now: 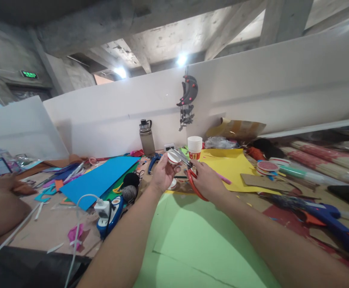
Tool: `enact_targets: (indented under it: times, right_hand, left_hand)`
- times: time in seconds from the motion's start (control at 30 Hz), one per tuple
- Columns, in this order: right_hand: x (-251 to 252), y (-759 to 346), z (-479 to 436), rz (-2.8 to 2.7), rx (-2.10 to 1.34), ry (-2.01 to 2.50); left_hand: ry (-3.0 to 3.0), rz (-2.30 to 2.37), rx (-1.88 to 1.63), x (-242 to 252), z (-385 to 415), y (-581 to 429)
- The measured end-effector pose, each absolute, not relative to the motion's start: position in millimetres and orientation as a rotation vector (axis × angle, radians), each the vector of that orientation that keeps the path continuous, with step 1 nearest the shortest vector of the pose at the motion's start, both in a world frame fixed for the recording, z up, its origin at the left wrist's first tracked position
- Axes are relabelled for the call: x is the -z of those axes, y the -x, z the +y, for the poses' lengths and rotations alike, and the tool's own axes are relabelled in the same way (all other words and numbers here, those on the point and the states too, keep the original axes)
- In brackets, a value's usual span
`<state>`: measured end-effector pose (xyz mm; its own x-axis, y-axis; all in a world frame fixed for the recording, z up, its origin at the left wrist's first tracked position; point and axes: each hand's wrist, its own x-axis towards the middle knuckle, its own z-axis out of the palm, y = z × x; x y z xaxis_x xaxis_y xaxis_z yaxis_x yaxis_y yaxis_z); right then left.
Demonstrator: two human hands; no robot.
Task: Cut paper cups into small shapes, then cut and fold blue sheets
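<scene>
My left hand [162,175] is closed around a small white paper cup with a red rim [173,157], held up above the table. My right hand [206,181] grips red-handled scissors [192,176], whose metal blades [181,156] reach toward the cup's edge. Both hands hover over a light green paper sheet [189,240]. Just beyond them a stack of white paper cups [194,147] stands on a yellow sheet [231,166].
A blue sheet [99,178] lies to the left, with a grey water bottle [147,138] behind it. A blue glue gun [336,226] lies at right, a charger and cable [102,208] at front left. Another person's arm [0,208] rests at far left. White partition walls stand behind.
</scene>
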<state>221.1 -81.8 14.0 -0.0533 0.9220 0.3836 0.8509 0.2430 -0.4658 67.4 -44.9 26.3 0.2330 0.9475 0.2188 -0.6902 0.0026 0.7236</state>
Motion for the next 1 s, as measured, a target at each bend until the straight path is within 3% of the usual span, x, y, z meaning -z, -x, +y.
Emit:
enact_targets:
  times: [1.0]
  right_hand:
    - [-17.8,-220.7,-84.7,-2.041,0.022,1.621]
  left_hand:
    - [-0.798,0.465,-1.375,-35.6,-42.4,-62.6]
